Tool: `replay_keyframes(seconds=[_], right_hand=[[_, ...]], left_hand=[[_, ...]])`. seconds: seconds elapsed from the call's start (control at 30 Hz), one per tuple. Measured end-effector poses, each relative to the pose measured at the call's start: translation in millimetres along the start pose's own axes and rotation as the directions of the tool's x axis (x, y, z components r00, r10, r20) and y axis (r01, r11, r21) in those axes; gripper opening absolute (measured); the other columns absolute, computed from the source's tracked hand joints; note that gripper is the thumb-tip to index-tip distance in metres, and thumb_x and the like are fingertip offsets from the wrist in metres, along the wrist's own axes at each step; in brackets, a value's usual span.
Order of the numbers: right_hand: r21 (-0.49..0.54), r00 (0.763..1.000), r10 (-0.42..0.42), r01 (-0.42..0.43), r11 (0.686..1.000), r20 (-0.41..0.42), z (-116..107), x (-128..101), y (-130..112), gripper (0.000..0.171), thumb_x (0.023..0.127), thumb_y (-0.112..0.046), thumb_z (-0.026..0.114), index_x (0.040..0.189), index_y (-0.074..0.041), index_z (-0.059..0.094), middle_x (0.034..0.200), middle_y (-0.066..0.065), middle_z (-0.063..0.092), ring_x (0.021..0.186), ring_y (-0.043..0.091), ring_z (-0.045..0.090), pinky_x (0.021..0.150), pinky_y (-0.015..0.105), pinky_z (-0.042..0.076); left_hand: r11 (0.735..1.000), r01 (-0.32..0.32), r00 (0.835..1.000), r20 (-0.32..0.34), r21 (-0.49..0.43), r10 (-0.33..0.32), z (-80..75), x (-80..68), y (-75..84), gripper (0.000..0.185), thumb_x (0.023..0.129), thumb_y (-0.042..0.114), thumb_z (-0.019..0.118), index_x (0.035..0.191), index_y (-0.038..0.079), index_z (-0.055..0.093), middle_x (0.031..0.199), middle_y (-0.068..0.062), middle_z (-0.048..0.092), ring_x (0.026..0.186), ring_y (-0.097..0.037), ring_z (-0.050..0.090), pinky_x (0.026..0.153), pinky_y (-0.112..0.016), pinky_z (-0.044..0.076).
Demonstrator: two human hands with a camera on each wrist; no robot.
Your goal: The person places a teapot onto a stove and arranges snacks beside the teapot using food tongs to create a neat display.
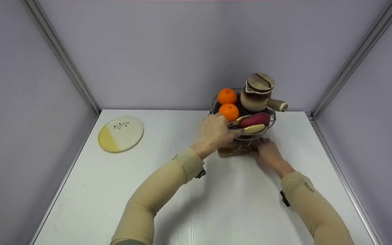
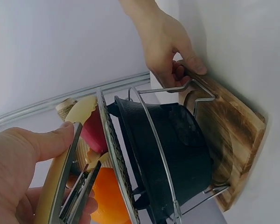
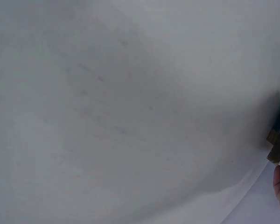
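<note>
My left hand (image 1: 214,130) holds metal tongs (image 2: 60,179) with cream scalloped tips, one on each side of a dark red, sweet-potato-shaped piece (image 1: 258,119). That piece lies over the front of a round wire rack (image 1: 273,123), beside two oranges (image 1: 228,112) and a brown side-handled teapot (image 1: 254,101) with a wooden lid. Below the rack, the left wrist view shows a black pot (image 2: 165,144) within a wire stand on a wooden board (image 1: 228,150). With thumb and fingers, my right hand (image 1: 268,153) grips the board's right edge.
A round cream and yellow plate (image 1: 129,134) with a leaf sprig lies at the left of the white table (image 1: 121,183). Grey walls (image 1: 155,58) enclose the table at the back and both sides, and the rack stands near the back wall.
</note>
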State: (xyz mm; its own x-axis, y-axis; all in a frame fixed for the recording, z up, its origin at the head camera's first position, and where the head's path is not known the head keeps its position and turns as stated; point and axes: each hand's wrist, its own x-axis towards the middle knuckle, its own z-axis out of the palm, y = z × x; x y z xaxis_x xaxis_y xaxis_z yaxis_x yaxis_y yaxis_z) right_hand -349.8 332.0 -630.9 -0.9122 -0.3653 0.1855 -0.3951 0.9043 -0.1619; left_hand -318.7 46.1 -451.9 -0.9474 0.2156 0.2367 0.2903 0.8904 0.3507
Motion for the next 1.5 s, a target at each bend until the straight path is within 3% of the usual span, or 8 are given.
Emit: replay_keyframes(seconds=[0.2, 0.43, 0.67, 0.97, 1.37, 1.5], right_hand=[[-0.001, 1.000, 0.009, -0.009, 1.000, 0.005, -1, 0, -2, 0.053, 0.106, -0.029, 0.079, 0.145, 0.003, 0.064, 0.136, 0.029, 0.071, 0.116, 0.050, 0.066, 0.099, 0.066, 0.053], [0.011, 0.999, 0.026, -0.026, 1.000, 0.029, -6, 0, -6, 0.053, 0.106, -0.028, 0.078, 0.147, 0.003, 0.063, 0.141, 0.030, 0.069, 0.122, 0.052, 0.064, 0.103, 0.068, 0.052], [0.018, 0.999, 0.040, -0.040, 0.999, 0.031, -6, -1, -6, 0.060, 0.105, -0.027, 0.079, 0.151, 0.006, 0.059, 0.143, 0.033, 0.067, 0.126, 0.055, 0.063, 0.106, 0.070, 0.051], [-0.005, 1.000, 0.013, -0.013, 1.000, 0.016, -8, -1, -9, 0.056, 0.105, -0.026, 0.080, 0.146, 0.007, 0.062, 0.137, 0.033, 0.069, 0.116, 0.053, 0.065, 0.099, 0.068, 0.053], [0.004, 0.999, 0.037, -0.037, 0.999, 0.034, -10, -1, -11, 0.052, 0.106, -0.026, 0.078, 0.144, 0.006, 0.063, 0.136, 0.031, 0.070, 0.119, 0.052, 0.065, 0.103, 0.069, 0.052], [-0.026, 0.998, 0.042, -0.041, 0.999, 0.047, -10, -1, -11, 0.055, 0.106, -0.028, 0.077, 0.146, 0.007, 0.062, 0.139, 0.032, 0.068, 0.122, 0.053, 0.064, 0.104, 0.068, 0.053]], left_hand=[[1.000, 0.012, 1.000, 0.004, 0.010, -0.012, -1.0, 2.1, 3.4, 0.055, 0.086, 0.070, 0.089, 0.072, 0.020, 0.069, 0.090, -0.002, 0.073, 0.090, -0.025, 0.075, 0.076, -0.045, 0.066], [1.000, -0.003, 1.000, -0.002, 0.013, 0.003, 0.5, 1.1, 3.2, 0.057, 0.086, 0.072, 0.088, 0.089, 0.016, 0.081, 0.101, -0.004, 0.078, 0.096, -0.028, 0.076, 0.080, -0.047, 0.067], [0.999, -0.042, 0.999, -0.027, 0.016, 0.042, 3.1, -0.2, 1.1, 0.058, 0.086, 0.072, 0.087, 0.090, 0.014, 0.081, 0.102, -0.006, 0.077, 0.094, -0.030, 0.075, 0.083, -0.048, 0.066], [0.998, -0.055, 0.998, -0.032, 0.014, 0.056, 3.1, -1.2, 3.1, 0.057, 0.088, 0.070, 0.086, 0.094, 0.014, 0.081, 0.104, -0.006, 0.077, 0.096, -0.031, 0.074, 0.086, -0.046, 0.064], [0.997, -0.075, 0.995, -0.067, -0.015, 0.074, -1.7, -0.4, 4.7, 0.063, 0.087, 0.070, 0.088, 0.110, 0.011, 0.083, 0.114, -0.007, 0.078, 0.098, -0.031, 0.073, 0.084, -0.046, 0.065], [0.996, -0.087, 0.994, -0.070, -0.008, 0.086, -4.4, -1.3, 4.7, 0.061, 0.088, 0.071, 0.087, 0.108, 0.013, 0.083, 0.114, -0.006, 0.077, 0.100, -0.031, 0.073, 0.086, -0.047, 0.065]])
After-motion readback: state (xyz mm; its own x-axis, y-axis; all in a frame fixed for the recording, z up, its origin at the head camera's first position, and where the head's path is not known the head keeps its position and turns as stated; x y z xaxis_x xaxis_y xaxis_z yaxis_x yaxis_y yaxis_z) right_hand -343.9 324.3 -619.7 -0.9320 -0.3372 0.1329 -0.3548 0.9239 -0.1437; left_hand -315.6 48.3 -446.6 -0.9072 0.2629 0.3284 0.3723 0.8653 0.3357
